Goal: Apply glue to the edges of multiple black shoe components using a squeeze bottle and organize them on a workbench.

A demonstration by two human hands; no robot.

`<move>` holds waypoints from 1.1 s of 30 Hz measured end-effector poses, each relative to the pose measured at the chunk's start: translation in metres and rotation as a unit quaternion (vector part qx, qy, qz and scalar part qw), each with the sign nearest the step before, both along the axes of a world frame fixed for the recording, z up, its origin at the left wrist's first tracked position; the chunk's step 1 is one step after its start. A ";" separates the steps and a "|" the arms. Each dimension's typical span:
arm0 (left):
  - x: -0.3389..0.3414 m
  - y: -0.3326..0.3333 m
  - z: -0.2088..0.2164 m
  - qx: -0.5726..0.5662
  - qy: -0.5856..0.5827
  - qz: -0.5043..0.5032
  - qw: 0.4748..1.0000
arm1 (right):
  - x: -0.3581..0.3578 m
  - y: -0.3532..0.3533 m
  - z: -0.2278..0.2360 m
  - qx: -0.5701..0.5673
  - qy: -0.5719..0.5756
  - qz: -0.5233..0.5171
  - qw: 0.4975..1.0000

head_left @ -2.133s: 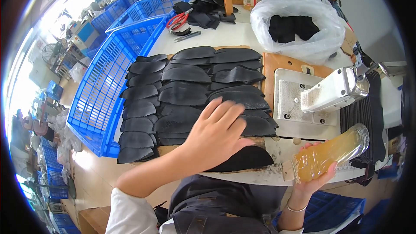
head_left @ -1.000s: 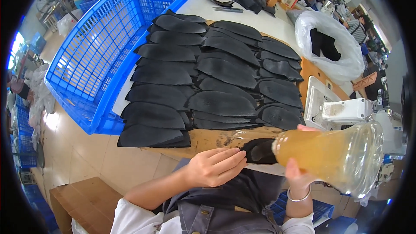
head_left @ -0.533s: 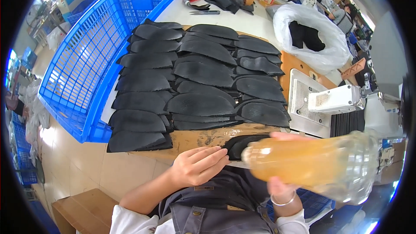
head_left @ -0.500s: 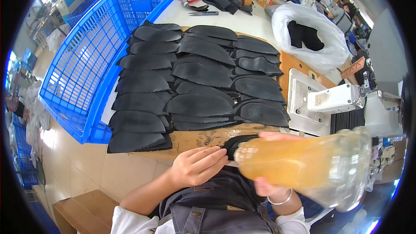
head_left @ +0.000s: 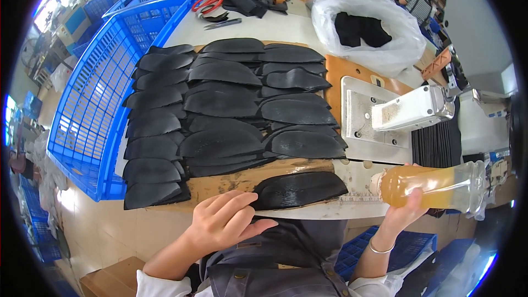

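A clear bottle (head_left: 418, 187) with amber liquid lies on its side in my right hand (head_left: 407, 209), its narrow neck toward the left. My fingers wrap round its body. In front of me, a curved black pad (head_left: 302, 190) rests on the board near the table's front edge, with a wet-looking shine on its upper face. At the pad's left end are the fingertips of my left hand (head_left: 228, 220); its thumb stretches out apart from them. Beyond it, overlapping black pads (head_left: 223, 99) of the same shape are spread in three columns.
A blue plastic crate (head_left: 93, 104) stands left of the pads. To the right is a white machine arm (head_left: 412, 109) over its plate. Farther back are a white plastic bag (head_left: 330, 14) with black pieces, red-handled scissors (head_left: 212, 1) and black scraps (head_left: 247, 3). A ruler strip (head_left: 357, 199) runs along the front edge.
The bottle has moved right, off the black pad, uncovering it. My left thumb has spread away from the fingers. The whole view has shifted, so the table things appear farther left.
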State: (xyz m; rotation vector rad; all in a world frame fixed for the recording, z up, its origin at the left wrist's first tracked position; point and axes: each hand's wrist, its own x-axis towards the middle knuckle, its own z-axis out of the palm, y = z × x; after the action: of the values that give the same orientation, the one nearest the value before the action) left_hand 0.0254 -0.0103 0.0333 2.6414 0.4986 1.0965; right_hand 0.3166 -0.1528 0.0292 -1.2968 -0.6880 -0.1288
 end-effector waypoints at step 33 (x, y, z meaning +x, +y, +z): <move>0.106 -0.011 0.029 0.004 0.218 -0.080 0.973 | -0.003 0.003 -0.014 0.144 0.321 0.205 0.913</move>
State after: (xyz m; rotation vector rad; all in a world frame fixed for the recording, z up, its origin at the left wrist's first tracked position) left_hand 0.1319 -0.0215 0.0625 2.8716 0.3478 0.4694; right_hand 0.3140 -0.1494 0.0157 -0.8095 -0.3379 0.5066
